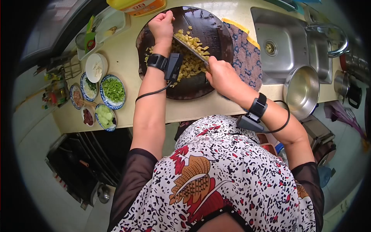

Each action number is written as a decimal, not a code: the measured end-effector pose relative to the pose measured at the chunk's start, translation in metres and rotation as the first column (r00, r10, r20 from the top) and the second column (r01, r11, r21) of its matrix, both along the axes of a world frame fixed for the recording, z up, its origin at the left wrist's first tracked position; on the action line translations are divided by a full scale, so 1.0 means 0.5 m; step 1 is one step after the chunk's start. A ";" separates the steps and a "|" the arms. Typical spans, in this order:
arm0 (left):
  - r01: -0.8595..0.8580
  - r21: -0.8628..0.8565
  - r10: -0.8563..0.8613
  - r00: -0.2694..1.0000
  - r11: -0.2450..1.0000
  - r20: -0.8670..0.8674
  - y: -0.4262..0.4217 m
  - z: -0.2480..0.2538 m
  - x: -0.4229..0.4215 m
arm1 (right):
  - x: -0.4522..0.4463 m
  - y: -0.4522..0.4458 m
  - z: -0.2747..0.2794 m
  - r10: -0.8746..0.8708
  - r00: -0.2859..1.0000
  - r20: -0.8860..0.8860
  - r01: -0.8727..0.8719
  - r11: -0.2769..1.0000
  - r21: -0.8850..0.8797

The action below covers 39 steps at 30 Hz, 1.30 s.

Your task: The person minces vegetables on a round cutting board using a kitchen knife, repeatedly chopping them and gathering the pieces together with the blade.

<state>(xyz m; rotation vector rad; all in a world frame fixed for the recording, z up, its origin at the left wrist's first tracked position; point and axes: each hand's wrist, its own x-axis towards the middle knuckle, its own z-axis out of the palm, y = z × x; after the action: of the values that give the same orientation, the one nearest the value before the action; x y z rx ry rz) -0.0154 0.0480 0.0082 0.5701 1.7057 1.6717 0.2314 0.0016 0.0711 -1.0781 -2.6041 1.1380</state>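
Note:
My right hand (224,75) is wrapped round the handle of a kitchen knife (192,50). The blade lies across a heap of chopped yellow-green pieces (189,69), seen nearly edge-on and pointing to the upper left. Under them is a round, dark, wet chopping board (205,23). My left hand (161,27) is closed with its fingers curled, over the board's far left part, near the front end of the knife. Whatever the curled fingers may hold is hidden. A black strap with a small device sits on each wrist.
Left of the board stand a plate of chopped greens (113,92), a plate of pale green slices (105,116) and a white bowl (96,67). On the right are a patterned cloth (245,58), a steel sink (278,25) and a metal pot (301,92). A yellow bottle (139,5) stands behind.

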 end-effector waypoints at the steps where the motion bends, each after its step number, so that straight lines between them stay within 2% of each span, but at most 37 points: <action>1: -0.036 0.033 0.041 0.984 0.999 -0.173 -0.003 0.000 0.003 | 0.006 -0.002 -0.015 0.007 1.000 -0.030 -0.008 1.000 -0.029; 2: -0.035 0.082 0.045 0.991 0.996 -0.122 -0.011 0.000 0.012 | 0.018 -0.004 -0.029 0.006 0.998 -0.058 -0.010 0.998 -0.056; 4: -0.058 0.154 0.079 0.989 0.986 -0.129 -0.020 0.031 0.040 | 0.038 -0.007 -0.043 -0.005 0.996 -0.089 0.000 0.998 -0.060; 7: -0.055 0.151 0.079 0.984 0.987 -0.158 -0.013 0.058 0.050 | 0.032 -0.010 -0.021 -0.015 0.996 -0.089 0.014 1.000 -0.018; 11: 0.055 0.091 -0.057 0.998 0.994 0.018 0.021 0.061 0.022 | 0.011 0.014 0.042 -0.005 1.000 -0.018 0.006 1.000 0.018; 13: 0.033 0.058 -0.037 0.997 0.998 0.068 0.027 0.031 0.018 | 0.001 0.025 0.038 0.012 1.000 -0.005 -0.012 0.998 0.055; 15: 0.022 0.064 -0.028 0.995 0.998 0.093 0.022 0.018 0.018 | 0.001 0.018 0.020 -0.007 1.000 0.002 0.007 1.000 0.016; 18: 0.046 0.106 -0.034 0.993 0.993 -0.110 -0.003 0.018 0.019 | 0.023 -0.009 -0.035 -0.020 0.998 -0.063 0.019 1.000 -0.019; 19: 0.022 0.174 -0.004 0.994 0.985 -0.106 -0.005 0.031 0.035 | 0.030 -0.006 -0.042 -0.020 0.995 -0.096 0.018 1.000 -0.023; 23: -0.058 0.213 0.096 0.980 0.975 -0.173 0.009 0.058 0.051 | 0.043 -0.006 -0.042 -0.032 0.996 -0.078 0.033 0.999 0.005; 26: 0.032 0.125 -0.032 0.999 0.992 -0.002 0.033 0.061 0.034 | 0.033 0.030 0.031 -0.028 0.999 -0.044 0.028 1.000 0.013; 28: 0.030 0.111 -0.028 0.999 0.993 -0.022 0.051 0.011 0.025 | 0.028 0.049 0.029 -0.001 0.999 -0.034 0.003 0.997 0.083; 30: 0.011 0.077 -0.007 0.998 0.997 -0.059 0.052 -0.018 0.026 | 0.032 0.047 0.012 -0.008 1.000 -0.003 0.008 0.999 0.044; 31: -0.004 0.088 0.014 0.993 0.996 -0.120 0.049 -0.018 0.033 | 0.040 0.040 -0.004 -0.001 1.000 -0.023 0.002 1.000 0.022; 35: 0.000 0.226 0.029 0.992 0.974 -0.126 0.025 0.023 0.072 | 0.061 0.012 -0.040 -0.034 0.999 -0.024 0.034 0.999 -0.020; 38: -0.037 0.180 0.072 0.980 0.983 -0.188 0.015 0.030 0.057 | 0.049 0.002 -0.034 -0.036 0.999 -0.011 0.037 0.999 0.015; 39: -0.011 0.163 0.038 0.985 0.987 -0.165 0.011 0.031 0.040 | 0.040 -0.003 -0.023 -0.033 0.999 -0.036 0.031 0.999 -0.041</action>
<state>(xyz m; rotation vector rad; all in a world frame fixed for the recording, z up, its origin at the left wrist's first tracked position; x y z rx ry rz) 0.0046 0.0538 0.0234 0.7894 1.7087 1.8362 0.2513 0.0003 0.0597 -1.0923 -2.5373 1.1972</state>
